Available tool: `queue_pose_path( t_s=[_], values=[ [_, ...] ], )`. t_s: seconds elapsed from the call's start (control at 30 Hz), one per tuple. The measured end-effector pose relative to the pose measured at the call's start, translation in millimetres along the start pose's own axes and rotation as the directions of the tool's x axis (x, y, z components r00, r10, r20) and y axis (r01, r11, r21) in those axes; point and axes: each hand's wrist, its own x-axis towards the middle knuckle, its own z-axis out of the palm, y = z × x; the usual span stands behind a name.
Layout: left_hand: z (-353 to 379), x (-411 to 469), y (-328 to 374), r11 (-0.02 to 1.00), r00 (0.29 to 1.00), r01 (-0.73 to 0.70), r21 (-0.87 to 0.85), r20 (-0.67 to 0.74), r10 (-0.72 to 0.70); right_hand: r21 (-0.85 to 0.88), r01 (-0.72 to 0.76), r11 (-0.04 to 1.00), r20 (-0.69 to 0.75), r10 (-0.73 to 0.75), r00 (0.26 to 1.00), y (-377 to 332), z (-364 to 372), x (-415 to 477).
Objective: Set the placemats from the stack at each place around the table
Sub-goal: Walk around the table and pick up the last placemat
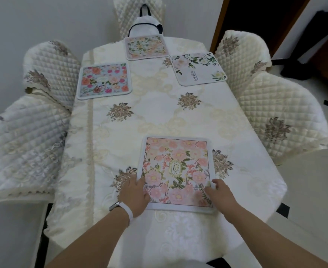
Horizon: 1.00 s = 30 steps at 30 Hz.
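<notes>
A pink floral placemat (175, 167) marked "GARDEN" lies flat on the near middle of the cream tablecloth (149, 117). My left hand (135, 194) rests on its near left corner, fingers on the mat. My right hand (220, 194) presses its near right corner and edge. Three other placemats lie farther off: a blue one with orange and pink flowers (104, 81) at the far left, a pale pink floral one (146, 47) at the far end, and a white one with green leaves (198, 68) at the far right. No separate stack is visible.
Quilted cream chairs surround the table: two on the left (29, 144) (49, 68), two on the right (279, 117) (238, 49), one at the far end (140, 16) with a white bag (146, 26) on it. A dark doorway (256, 18) is at the back right.
</notes>
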Motion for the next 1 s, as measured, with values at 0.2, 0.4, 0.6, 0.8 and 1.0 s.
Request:
queue_pose_path(
  t_s=[0.2,0.4,0.6,0.8,1.0],
  values=[
    [-1,2,15,0.928,0.984,0.152,-0.341,-0.032,-0.173,0.178,-0.101,0.979,-0.047,0.111,0.993,7,-8,8],
    [-3,8,14,0.871,0.967,0.231,-0.434,0.007,-0.253,0.140,-0.144,0.980,0.016,0.143,0.990,18,-11,14],
    [-13,4,22,0.728,0.963,0.230,-0.645,0.046,-0.264,0.093,-0.135,0.986,-0.002,0.136,0.991,23,-16,8],
    [-22,2,27,0.720,0.979,0.158,-0.676,0.011,-0.204,0.112,-0.098,0.989,-0.021,0.101,0.995,27,-19,2],
    [-20,-5,47,0.625,0.985,0.142,-0.768,0.044,-0.169,0.129,-0.048,0.990,-0.058,0.056,0.997,27,-22,-9]
  ],
)
